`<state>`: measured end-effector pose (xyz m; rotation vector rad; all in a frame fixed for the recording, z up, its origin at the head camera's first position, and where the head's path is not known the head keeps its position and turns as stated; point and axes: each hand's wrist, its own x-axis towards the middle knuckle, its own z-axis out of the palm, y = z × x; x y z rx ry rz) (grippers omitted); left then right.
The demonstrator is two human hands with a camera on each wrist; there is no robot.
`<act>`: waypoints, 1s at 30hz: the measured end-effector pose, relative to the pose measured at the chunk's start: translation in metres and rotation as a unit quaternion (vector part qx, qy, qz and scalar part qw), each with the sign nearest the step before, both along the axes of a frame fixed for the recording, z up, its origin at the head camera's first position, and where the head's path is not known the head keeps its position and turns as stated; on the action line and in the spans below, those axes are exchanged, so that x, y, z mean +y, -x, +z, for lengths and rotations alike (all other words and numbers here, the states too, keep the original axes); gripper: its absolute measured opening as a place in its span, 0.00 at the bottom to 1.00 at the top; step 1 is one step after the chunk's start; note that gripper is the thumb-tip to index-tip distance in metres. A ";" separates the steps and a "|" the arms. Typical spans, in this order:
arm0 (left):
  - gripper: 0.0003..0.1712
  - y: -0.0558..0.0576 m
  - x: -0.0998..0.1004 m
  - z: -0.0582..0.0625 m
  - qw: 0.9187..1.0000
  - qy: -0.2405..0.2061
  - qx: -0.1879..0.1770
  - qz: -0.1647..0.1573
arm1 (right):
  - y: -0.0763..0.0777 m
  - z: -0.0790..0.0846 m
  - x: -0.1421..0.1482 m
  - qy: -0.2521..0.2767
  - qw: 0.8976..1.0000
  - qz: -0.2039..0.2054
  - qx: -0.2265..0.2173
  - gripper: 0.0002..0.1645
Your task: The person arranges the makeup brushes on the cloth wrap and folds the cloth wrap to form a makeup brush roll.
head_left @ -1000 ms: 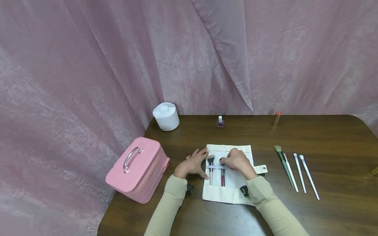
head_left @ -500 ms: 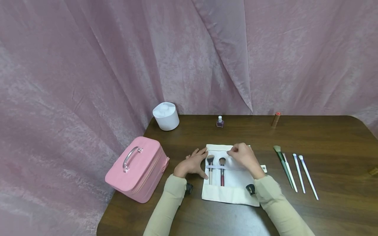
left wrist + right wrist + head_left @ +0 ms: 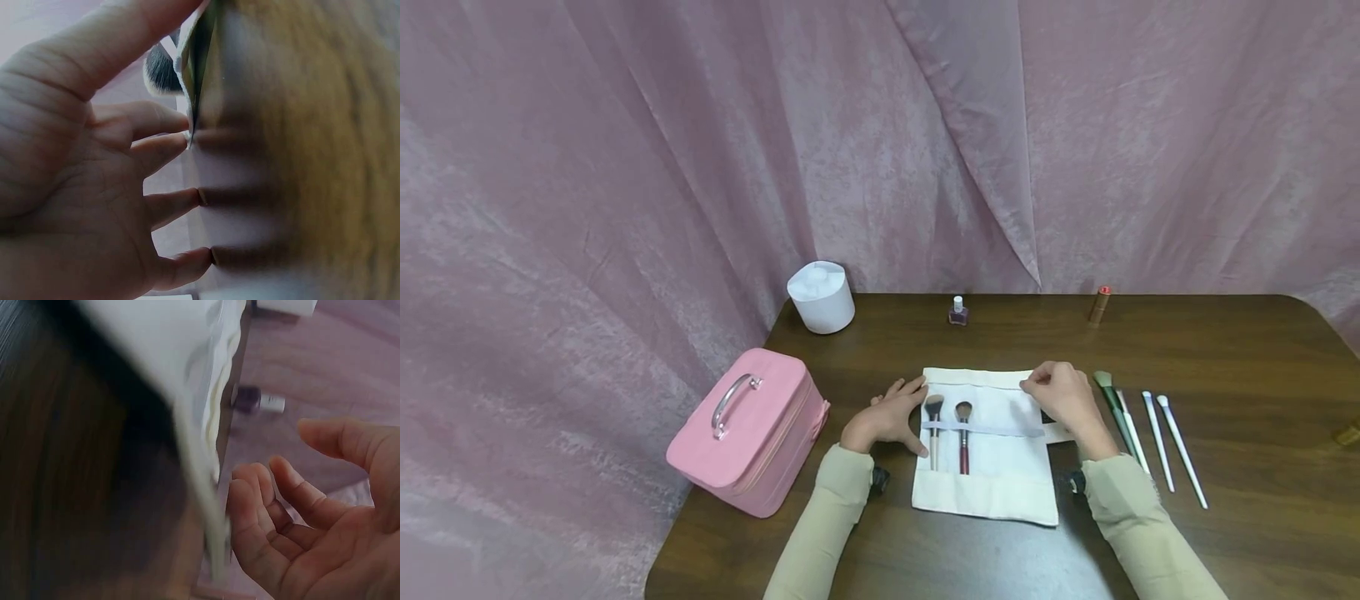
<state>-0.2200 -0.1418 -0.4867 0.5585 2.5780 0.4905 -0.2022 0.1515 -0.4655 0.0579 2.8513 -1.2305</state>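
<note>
A white fabric brush roll (image 3: 1009,492) lies unfolded on the table. Under its elastic band sit an angled makeup brush (image 3: 934,408) with a pale handle and a rounded makeup brush (image 3: 964,437) with a red handle. My left hand (image 3: 886,423) rests at the roll's left edge, fingers spread; in the left wrist view its fingertips touch the edge and table. Over the roll's upper right edge is my right hand (image 3: 1063,398). The right wrist view shows its fingers (image 3: 253,525) loosely bent, thumb apart, holding nothing. Right of it lie a green makeup brush (image 3: 1116,412) and several white-handled brushes (image 3: 1182,450).
A pink vanity case (image 3: 745,433) with a silver handle stands at the left. Along the back are a white tissue roll (image 3: 822,298), a nail polish bottle (image 3: 958,313) and a lipstick tube (image 3: 1099,307). A strap (image 3: 1058,433) sticks out on the roll's right.
My right hand has let go of the red-handled brush at the elastic band and moved right across the roll to its right edge. The left hand has stayed put.
</note>
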 end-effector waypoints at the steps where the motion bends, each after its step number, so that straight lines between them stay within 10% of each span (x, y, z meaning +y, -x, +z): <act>1: 0.65 0.000 0.000 0.000 1.000 -0.001 -0.001 0.001 | -0.001 0.000 0.005 -0.001 1.000 -0.002 0.001 0.14; 21: 0.65 0.001 -0.002 -0.002 1.000 0.003 -0.004 0.004 | -0.013 0.004 0.080 -0.068 0.997 -0.020 0.040 0.18; 30: 0.64 0.001 -0.003 -0.002 1.000 -0.003 -0.008 -0.009 | -0.015 0.006 0.099 -0.105 0.994 -0.003 -0.016 0.19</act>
